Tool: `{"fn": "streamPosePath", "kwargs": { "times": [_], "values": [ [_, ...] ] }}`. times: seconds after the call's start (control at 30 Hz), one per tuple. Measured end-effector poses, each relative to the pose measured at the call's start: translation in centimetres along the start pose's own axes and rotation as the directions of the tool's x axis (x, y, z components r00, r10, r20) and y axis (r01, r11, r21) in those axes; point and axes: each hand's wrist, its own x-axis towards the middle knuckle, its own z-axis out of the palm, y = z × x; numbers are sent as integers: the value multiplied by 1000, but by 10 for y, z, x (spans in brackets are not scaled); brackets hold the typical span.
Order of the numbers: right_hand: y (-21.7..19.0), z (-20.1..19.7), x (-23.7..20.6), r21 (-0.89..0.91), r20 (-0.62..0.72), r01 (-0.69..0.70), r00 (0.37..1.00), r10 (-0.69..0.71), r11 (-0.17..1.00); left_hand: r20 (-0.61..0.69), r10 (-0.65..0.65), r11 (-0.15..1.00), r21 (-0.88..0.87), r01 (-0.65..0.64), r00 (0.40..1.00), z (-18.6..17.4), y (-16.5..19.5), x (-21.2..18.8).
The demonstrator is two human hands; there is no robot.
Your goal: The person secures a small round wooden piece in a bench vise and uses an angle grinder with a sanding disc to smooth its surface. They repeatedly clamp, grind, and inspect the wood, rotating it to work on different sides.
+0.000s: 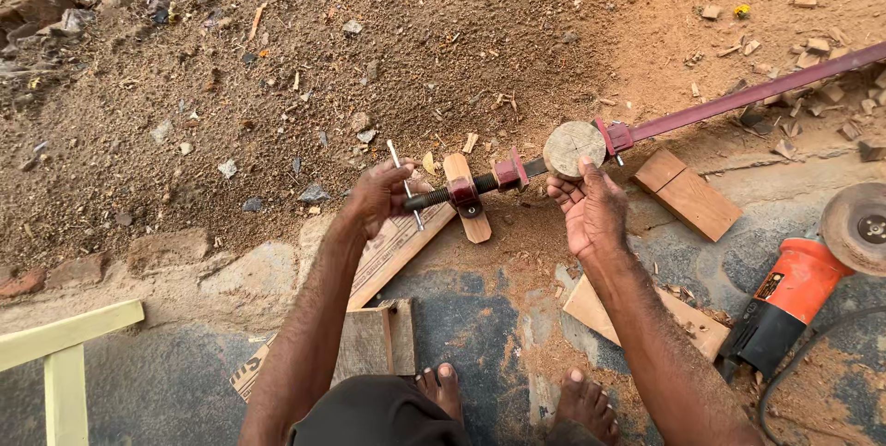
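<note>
We see the left hand wrapped around the screw handle of a long red bar clamp, fingers closed on the thin metal turning pin. The right hand is open, its fingertips touching the lower edge of a round wooden disc that sits between the clamp's two red heads, above the sawdust-covered ground. A short wooden slat lies under the clamp screw, and a flat wooden block rests just right of the right hand. An orange angle grinder lies near the right forearm, well apart from the disc. Two bare feet rest at the bottom
</note>
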Motion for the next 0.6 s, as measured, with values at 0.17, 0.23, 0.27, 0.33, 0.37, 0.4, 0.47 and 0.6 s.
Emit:
{"fn": "streamPosePath", "kwargs": {
  "times": [0.17, 0.23, 0.27, 0.33, 0.37, 0.4, 0.47, 0.6],
  "values": [
    [4, -2, 1, 1, -5, 13, 1000, -13, 1000, 516, 275, 892, 179, -416, 811, 5, -20, -54],
    [5, -4, 1, 11, 10, 13, 1000, -13, 1000, 552, 89, 989, 48, -138, 829, 13, -46, -62],
    [4, -5, 1, 12, 20, 14, 1000, -14, 1000, 474, -76, 995, -14, 94, 877, 17, -57, -59],
    [4, -7, 2, 14, 16, 9, 1000, -9, 1000, 370, -201, 957, -124, 263, 907, 19, -66, -44],
    [3, -7, 2, 12, 10, 3, 1000, -3, 1000, 336, -160, 963, -154, 221, 928, 18, -66, -35],
    [3, -7, 2, 7, 14, 14, 1000, -14, 1000, 302, -125, 966, -182, 186, 945, 18, -65, -29],
    [3, -7, 1, -11, 32, 25, 999, -25, 1000, 200, -147, 988, -24, 155, 969, 18, -59, -21],
    [3, -6, -2, 7, 12, 13, 1000, -13, 1000, -30, -209, 962, 175, 211, 977, 25, -48, -31]
  ]
}}
